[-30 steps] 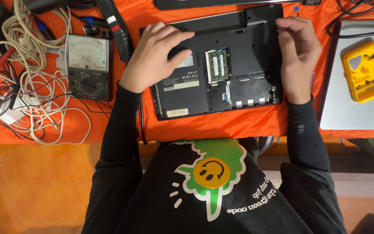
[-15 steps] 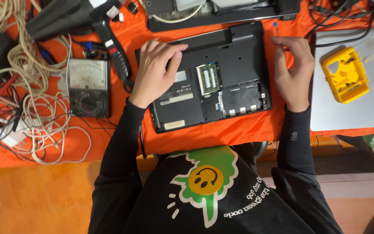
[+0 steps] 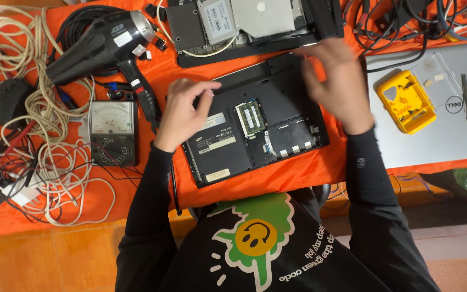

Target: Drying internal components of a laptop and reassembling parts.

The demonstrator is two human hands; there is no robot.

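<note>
Both hands are working over an upturned black laptop (image 3: 255, 130) lying on an orange cloth (image 3: 298, 176), bottom side up, with a cover off and a green memory card (image 3: 251, 117) showing in its bay. Reading left to right: a tangle of pale cables (image 3: 39, 162) is lying at the far left, beside a black heat gun (image 3: 104, 46) and an analog meter (image 3: 112, 132). Next, the left hand (image 3: 182, 111) is resting on the laptop's left rear corner, fingers curled loosely and pressing down rather than grasping anything. Further right, the right hand (image 3: 333, 81) is hovering above the laptop's right rear corner, blurred, fingers spread and holding nothing. Behind the laptop a second opened machine (image 3: 255, 24) is lying with its drives exposed. At the far right a yellow parts box (image 3: 406, 100) is sitting on a closed silver laptop (image 3: 433, 135).

Judged from this layout, the step in hand is steadying or repositioning the laptop during disassembly; any further move calls for a firm hold at both rear corners while keeping fingers off the exposed memory card.
</note>
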